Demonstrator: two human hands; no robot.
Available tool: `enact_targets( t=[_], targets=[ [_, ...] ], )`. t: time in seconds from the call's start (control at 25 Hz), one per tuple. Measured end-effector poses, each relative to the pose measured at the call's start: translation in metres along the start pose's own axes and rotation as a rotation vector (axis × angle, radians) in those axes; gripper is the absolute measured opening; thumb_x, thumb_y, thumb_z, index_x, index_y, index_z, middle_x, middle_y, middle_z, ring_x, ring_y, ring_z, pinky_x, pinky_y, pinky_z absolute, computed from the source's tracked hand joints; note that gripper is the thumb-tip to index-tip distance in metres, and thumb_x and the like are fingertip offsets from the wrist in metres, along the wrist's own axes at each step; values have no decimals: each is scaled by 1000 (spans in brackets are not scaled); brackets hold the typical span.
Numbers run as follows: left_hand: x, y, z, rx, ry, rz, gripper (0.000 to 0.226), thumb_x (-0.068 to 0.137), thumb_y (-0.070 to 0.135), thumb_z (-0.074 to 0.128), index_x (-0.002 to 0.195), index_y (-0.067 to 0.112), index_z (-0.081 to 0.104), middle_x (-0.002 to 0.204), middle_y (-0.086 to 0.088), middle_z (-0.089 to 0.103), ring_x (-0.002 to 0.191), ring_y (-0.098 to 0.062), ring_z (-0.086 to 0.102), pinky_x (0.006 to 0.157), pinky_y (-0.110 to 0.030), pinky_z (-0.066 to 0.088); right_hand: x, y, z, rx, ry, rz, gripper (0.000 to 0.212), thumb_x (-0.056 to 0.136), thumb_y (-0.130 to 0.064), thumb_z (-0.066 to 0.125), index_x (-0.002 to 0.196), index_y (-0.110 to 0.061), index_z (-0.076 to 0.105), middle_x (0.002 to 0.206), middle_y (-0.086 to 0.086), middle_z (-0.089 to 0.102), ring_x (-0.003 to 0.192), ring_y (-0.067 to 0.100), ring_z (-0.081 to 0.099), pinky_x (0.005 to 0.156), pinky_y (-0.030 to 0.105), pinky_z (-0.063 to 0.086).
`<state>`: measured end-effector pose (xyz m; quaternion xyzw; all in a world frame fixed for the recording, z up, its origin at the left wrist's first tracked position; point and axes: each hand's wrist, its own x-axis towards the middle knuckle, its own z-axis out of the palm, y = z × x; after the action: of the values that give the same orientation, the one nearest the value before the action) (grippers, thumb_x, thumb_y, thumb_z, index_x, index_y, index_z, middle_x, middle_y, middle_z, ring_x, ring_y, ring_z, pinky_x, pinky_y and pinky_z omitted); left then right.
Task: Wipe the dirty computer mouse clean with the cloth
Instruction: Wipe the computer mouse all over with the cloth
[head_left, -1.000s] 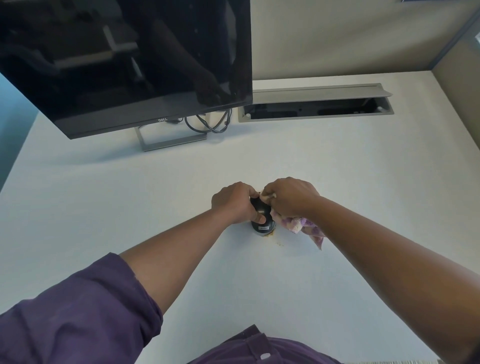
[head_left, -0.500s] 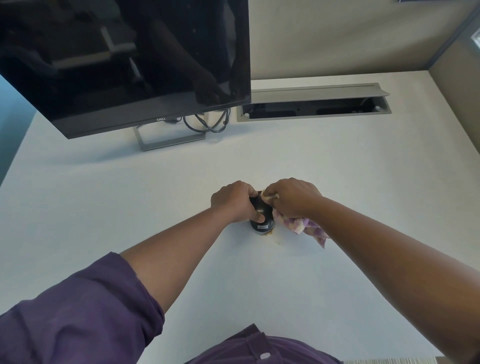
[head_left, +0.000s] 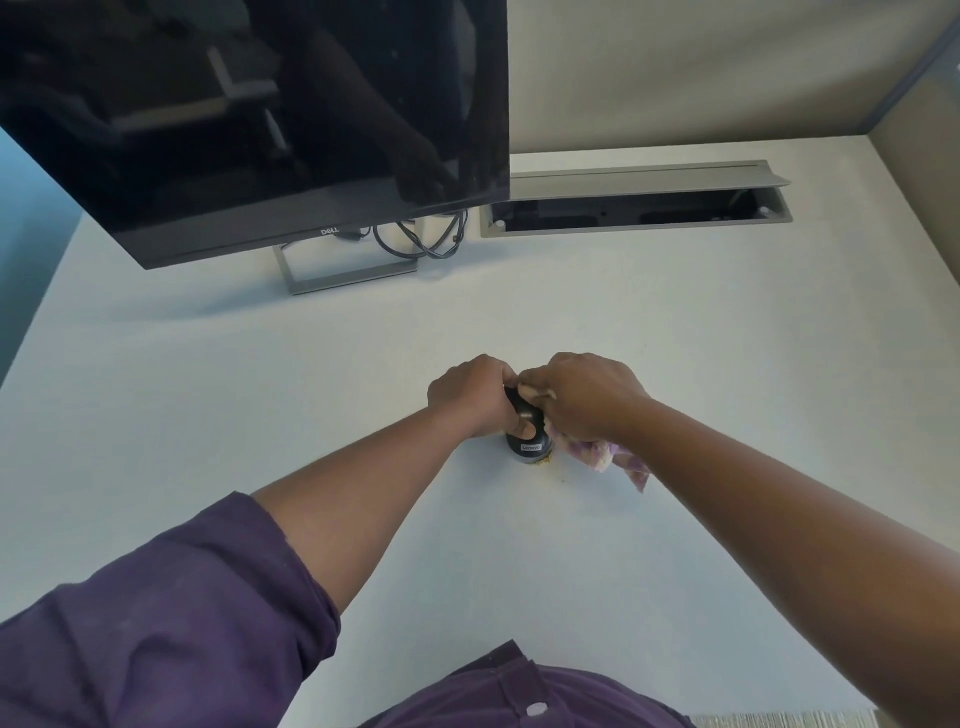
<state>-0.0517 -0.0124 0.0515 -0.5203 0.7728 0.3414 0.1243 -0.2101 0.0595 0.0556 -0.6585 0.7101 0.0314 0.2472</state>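
- The left hand (head_left: 470, 397) is closed around a black computer mouse (head_left: 527, 434), its thumb lying across the mouse's top and its fingers curled over the far side.
- The mouse rests on the white desk (head_left: 623, 322), its near end, with a small label, facing the person; the far end is hidden between the two hands.
- The right hand (head_left: 584, 397) is clenched on a cloth (head_left: 608, 457), pressing a bunched part of it against the right side and top of the mouse.
- A pale bit of cloth peeks out by the knuckles where the two hands meet, and the rest, pink and cream, trails from under the right palm onto the desk to the right of the mouse.
- Just beside the mouse's near right edge sit a few yellowish crumbs (head_left: 544, 462), touching or nearly touching it.
- Both forearms reach in from the near edge; a purple sleeve (head_left: 171, 618) is pushed up on the left arm, and the right forearm is bare.
- Well back on the left of the desk stands a dark monitor (head_left: 249, 119) on a grey frame stand (head_left: 348, 273), with black cables (head_left: 426, 239) looped behind it.
- To the right of the cables an open cable tray (head_left: 634, 208) is set into the desk near the beige partition wall (head_left: 701, 67).
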Motion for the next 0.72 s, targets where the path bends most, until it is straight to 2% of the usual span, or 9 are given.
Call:
enact_targets(
  t=[0.08,0.16,0.28,0.4,0.56,0.72],
  targets=[
    [0,-1,-1,-10,-4,0,52,51,50,95,93,43,66,81,24,60,86,-14,65,59,-25,38,1,-2,-3,-68,-59,11,34,89,-26,57,114,-48,64,100,-10,57,93,21,60,74,39,51],
    [0,-1,-1,-17,-9,1,53,49,51,95,91,45,63,79,25,59,84,-12,64,59,-24,37,0,-2,-6,-137,-101,10,37,87,-21,58,114,-46,65,101,-7,57,93,23,60,76,40,52],
    [-2,0,-2,-20,-15,-7,61,48,52,95,103,47,68,82,25,60,88,-13,66,59,-24,37,0,-8,-11,-238,-101,-14,35,85,-20,61,111,-44,66,102,-5,56,93,24,59,71,37,48],
    [-1,-1,-1,-30,-4,-8,70,49,52,95,113,46,69,93,21,66,94,-14,66,62,-26,39,0,-15,-11,-307,-87,-22,34,82,-19,63,108,-39,66,100,-3,54,89,24,55,66,36,42],
    [0,-3,1,-31,4,0,75,50,53,95,119,44,68,103,18,66,97,-14,64,66,-27,40,-4,-16,-10,-302,-62,-2,28,82,-17,60,101,-38,64,99,-3,54,86,25,53,63,35,37],
    [1,-4,3,-36,20,-2,80,50,54,95,124,41,65,104,18,61,100,-14,61,72,-28,41,-14,-3,-8,-275,-86,37,30,69,-9,64,89,-32,61,93,-6,55,83,24,57,63,33,44]
  ],
)
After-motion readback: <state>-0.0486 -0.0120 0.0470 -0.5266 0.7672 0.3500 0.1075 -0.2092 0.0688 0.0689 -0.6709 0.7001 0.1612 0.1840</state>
